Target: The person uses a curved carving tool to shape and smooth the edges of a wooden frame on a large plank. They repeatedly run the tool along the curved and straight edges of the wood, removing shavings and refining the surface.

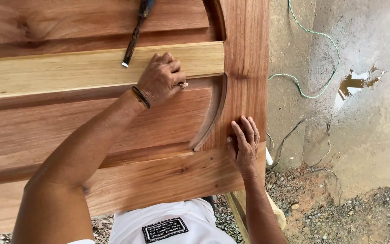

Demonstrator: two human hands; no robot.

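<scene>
Left hand (161,79) closed on small pale piece (183,84); right hand (244,144) flat, open, at four o'clock on wooden door (113,131); chisel (134,36) at eleven o'clock risks rolling off if panel jolts.

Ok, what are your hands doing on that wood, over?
Left hand pinching a small pale piece on the wooden panel. Right hand flat on the frame. Chisel lying nearby.

We count one panelled wooden door (113,135), one pale wooden slat (68,68) lying across it, and one chisel (134,36) near the door's top edge. We also count two hands, one left hand (159,81) and one right hand (244,144), plus one green cord (321,45) and one puddle (355,83) on the concrete.
</scene>
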